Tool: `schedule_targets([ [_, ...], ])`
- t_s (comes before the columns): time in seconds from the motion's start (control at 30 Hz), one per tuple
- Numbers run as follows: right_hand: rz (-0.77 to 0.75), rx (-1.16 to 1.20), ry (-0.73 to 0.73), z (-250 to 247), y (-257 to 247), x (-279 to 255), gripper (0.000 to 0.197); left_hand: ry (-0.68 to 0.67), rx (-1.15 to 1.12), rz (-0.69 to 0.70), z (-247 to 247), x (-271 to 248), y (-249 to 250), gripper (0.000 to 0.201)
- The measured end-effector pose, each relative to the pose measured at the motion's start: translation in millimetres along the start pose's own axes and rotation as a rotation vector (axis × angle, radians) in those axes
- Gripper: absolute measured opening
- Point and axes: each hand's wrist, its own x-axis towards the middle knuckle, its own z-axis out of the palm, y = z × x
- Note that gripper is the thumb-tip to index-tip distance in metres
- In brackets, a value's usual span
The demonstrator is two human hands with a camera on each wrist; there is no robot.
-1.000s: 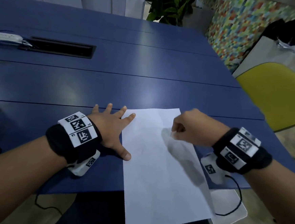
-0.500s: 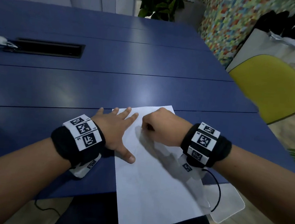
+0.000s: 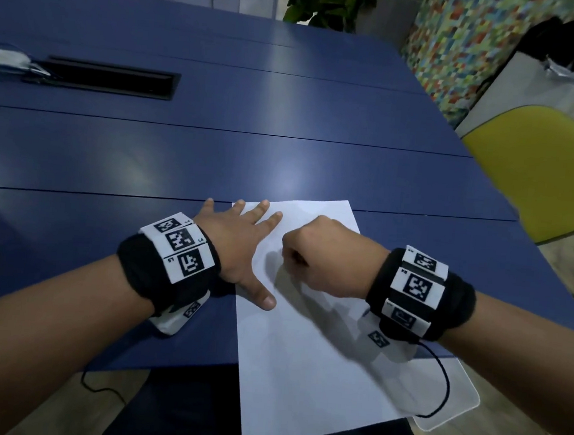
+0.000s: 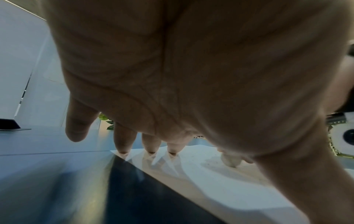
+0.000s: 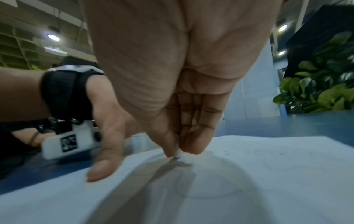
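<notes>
Over table edge: paper overhangs | left hand flat on its margin | right hand pinches white bit

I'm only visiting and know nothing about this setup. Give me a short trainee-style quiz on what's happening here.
1. True or false: the left hand rests with straight, spread fingers on the sheet of paper.
2. What does the right hand pinch against the paper? A) a small white piece B) a red marker C) scissors
3. What colour is the table under the paper?
Key: 1 true; 2 A; 3 blue.
</notes>
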Motion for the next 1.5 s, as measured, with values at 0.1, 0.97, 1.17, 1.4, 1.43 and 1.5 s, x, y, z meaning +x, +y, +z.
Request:
schedule_targets([
  [0.1, 0.061, -0.01, 0.036, -6.5, 14.6, 6.0, 0.011, -0.004, -0.001, -0.007, -1.0, -0.3, 0.5, 0.156],
  [0.97, 0.039, 0.025, 0.005, -2.3, 7.6, -3.0, 0.013, -0.017, 0.014, -0.028, -4.8, -1.5, 5.5, 0.149],
  [1.17, 0.107, 0.009, 0.066, -8.0, 31.4, -0.4, 0.016, -0.032, 0.033, -0.029, -8.1, -3.1, 10.1, 0.144],
  [1.4, 0.132, 0.02, 0.093, -9.6, 38.9, -0.4, 0.017, -0.052, 0.044, -0.041, -11.6, -3.2, 11.7, 0.144],
  [1.43, 0.123, 0.021, 0.097, -8.9, 37.9, -0.5, 0.017, -0.052, 0.048, -0.042, -11.3, -3.2, 12.0, 0.144],
  [1.5, 0.059, 0.031, 0.058, -4.9, 26.7, -3.4, 0.018, -0.048, 0.052, -0.044, -11.0, -2.8, 12.2, 0.144],
])
